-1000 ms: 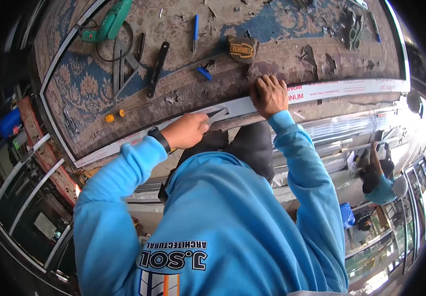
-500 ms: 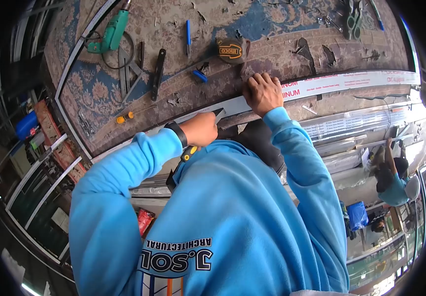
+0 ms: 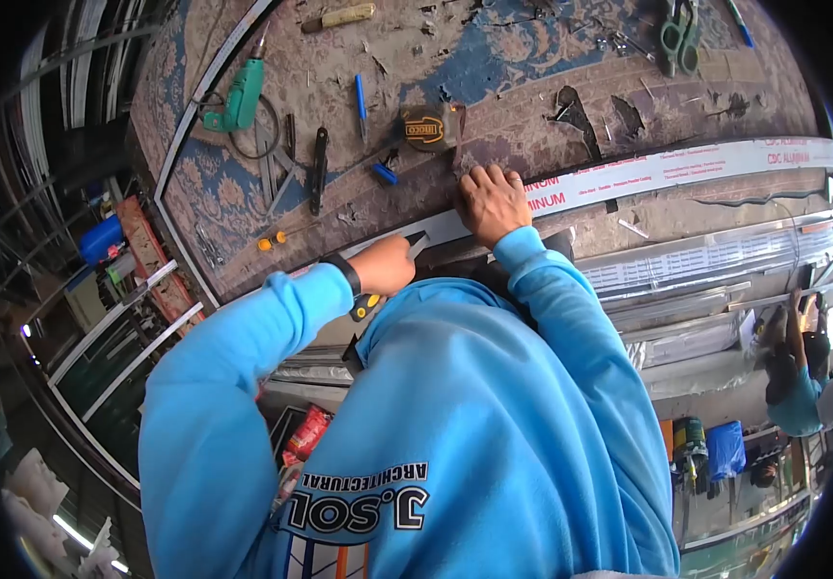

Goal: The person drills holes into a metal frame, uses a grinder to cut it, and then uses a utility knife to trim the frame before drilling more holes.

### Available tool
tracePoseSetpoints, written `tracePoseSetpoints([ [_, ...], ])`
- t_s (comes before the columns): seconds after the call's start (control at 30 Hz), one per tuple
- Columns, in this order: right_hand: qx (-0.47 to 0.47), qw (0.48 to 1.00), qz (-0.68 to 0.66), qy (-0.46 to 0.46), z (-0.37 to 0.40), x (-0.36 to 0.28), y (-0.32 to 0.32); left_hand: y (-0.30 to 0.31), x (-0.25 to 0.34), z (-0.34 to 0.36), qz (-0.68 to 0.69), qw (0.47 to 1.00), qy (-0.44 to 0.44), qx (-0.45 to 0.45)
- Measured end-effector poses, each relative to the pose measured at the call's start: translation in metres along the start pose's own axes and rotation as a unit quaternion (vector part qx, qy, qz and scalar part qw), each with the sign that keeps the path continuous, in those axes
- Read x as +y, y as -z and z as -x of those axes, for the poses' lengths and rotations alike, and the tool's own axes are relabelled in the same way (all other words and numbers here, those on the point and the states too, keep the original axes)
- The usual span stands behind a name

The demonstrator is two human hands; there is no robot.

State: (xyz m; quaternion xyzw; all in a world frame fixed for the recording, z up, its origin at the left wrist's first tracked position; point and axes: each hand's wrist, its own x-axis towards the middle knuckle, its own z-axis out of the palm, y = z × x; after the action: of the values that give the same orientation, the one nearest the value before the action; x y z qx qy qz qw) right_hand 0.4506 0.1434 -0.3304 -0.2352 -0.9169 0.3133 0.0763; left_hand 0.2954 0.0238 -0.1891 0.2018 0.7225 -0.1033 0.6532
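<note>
Pinning the crosswise profile (image 3: 667,169), right fingers (image 3: 490,178) lie flat; left fingers (image 3: 397,256) clamp a rightward-pointing knife (image 3: 417,238).

Upside-down white lettering "J.SOL ARCHITECTURAL" across the blue sweatshirt (image 3: 359,502). Red print on the white film of the long aluminium profile (image 3: 667,172): letters ending "INUM", and farther right what looks like "CDC ALUMINUM". Brand "INGCO" on the yellow-and-black tape measure (image 3: 424,129) lying on the worktop (image 3: 532,58).
</note>
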Motion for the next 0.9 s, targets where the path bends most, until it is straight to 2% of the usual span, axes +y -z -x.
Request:
tracePoseSetpoints([
  [0.1,-0.008,1.0,-0.009,-0.002,0.007,-0.004,0.0,-0.005,0.012,-0.018,-0.043,0.997,0.058,-0.04],
  [0.2,-0.018,1.0,-0.016,0.0,0.0,0.001,0.001,0.011,-0.008,-0.013,-0.012,0.998,-0.001,-0.06],
  [0.23,-0.014,1.0,-0.014,0.001,0.0,0.002,0.001,0.013,0.001,-0.007,0.027,0.998,0.039,-0.052],
  [0.3,-0.005,1.0,-0.006,0.007,0.002,0.001,0.002,0.004,-0.005,-0.024,-0.129,0.988,-0.016,-0.088],
  [0.37,-0.006,1.0,-0.004,0.004,-0.002,0.002,0.0,0.01,-0.004,-0.022,-0.074,0.996,-0.001,-0.058],
  [0.4,-0.009,1.0,-0.004,-0.005,0.0,-0.001,0.0,0.011,-0.008,-0.013,0.018,0.999,0.009,-0.033],
  [0.47,0.008,1.0,-0.002,-0.009,0.002,-0.002,0.001,0.011,-0.003,-0.019,-0.021,0.998,0.015,-0.051],
  [0.6,0.004,0.999,0.037,-0.018,0.001,-0.005,-0.002,0.004,-0.034,-0.026,-0.012,0.997,-0.066,-0.024],
  [0.63,0.016,0.999,0.046,-0.021,0.002,-0.006,-0.003,0.007,-0.037,-0.026,-0.004,0.997,-0.079,-0.025],
  [0.67,0.076,0.996,0.054,0.003,0.004,-0.003,-0.009,0.003,-0.045,-0.021,0.013,0.996,-0.086,-0.029],
  [0.7,0.062,0.996,0.061,-0.003,0.01,-0.01,-0.01,0.002,-0.049,-0.023,-0.034,0.994,-0.09,-0.043],
  [0.8,0.073,0.993,0.098,0.004,-0.001,-0.005,-0.006,0.029,-0.079,0.03,0.154,0.975,-0.108,-0.118],
  [0.87,0.076,0.992,0.097,0.011,0.002,-0.008,-0.006,0.054,-0.13,0.058,0.228,0.96,-0.139,-0.085],
  [0.9,0.049,0.993,0.105,-0.009,0.004,-0.012,-0.006,0.062,-0.16,0.059,0.139,0.97,-0.187,0.062],
])
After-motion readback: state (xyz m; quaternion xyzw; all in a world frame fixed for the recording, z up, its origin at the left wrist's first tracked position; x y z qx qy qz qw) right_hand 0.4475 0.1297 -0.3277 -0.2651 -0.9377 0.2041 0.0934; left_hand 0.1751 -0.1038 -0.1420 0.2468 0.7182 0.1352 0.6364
